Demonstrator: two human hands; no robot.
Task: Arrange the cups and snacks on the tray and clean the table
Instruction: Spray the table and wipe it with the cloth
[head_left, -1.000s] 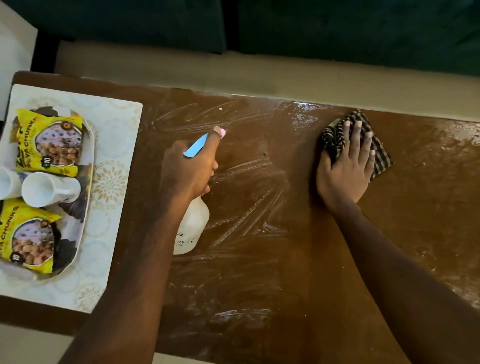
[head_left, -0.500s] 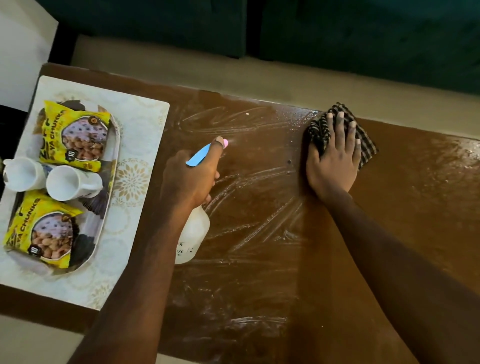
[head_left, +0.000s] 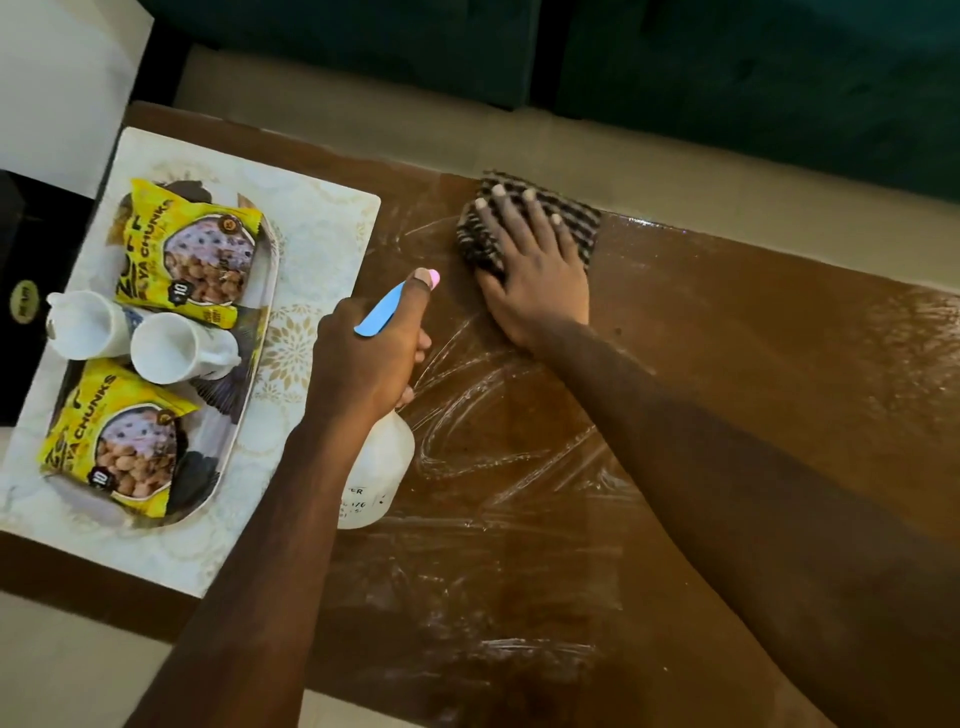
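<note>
Head view: the right hand (head_left: 535, 275) lies flat on a checked cloth (head_left: 579, 218) near the far edge of the table (head_left: 753, 374), its fingers straight and spread, pressing it down. The left hand (head_left: 363, 358) grips a white spray bottle (head_left: 379, 467), fingers curled round its neck. At the table's left end, a tray (head_left: 244, 410) on a pale mat (head_left: 322, 234) holds 2 white cups (head_left: 171, 345) between 2 yellow snack packets (head_left: 192, 249). Wet streaks cover the table's middle.
</note>
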